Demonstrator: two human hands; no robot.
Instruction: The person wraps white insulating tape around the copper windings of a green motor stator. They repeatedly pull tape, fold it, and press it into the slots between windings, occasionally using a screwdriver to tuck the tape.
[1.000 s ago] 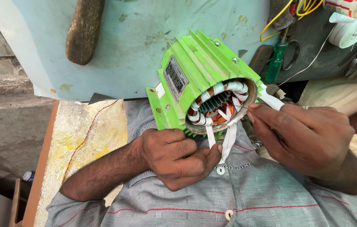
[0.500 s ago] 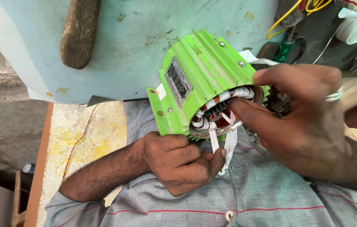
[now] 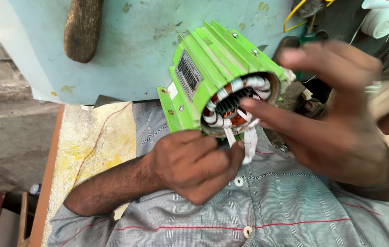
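Green stator (image 3: 212, 68) propped on chest, against worktop (image 3: 125, 41). Left hand (image 3: 194, 167) clamped on white tape (image 3: 249, 144) at bore. Right hand (image 3: 341, 114) fingers spread, empty, forefinger at winding; lacing step, needs steady tension.

Soft, even daylight, no glare; the right hand (image 3: 336, 114) is smeared by motion blur; the left hand (image 3: 194, 164) stays sharp, casting faint shadow beneath it.

One head-worn camera looks steeply down from close range over the wearer's chest. The shirt (image 3: 258, 215) fills the near edge, the motor housing (image 3: 212, 68) sits at centre, and the blue table (image 3: 125, 45) lies far. No second view shares the scene.
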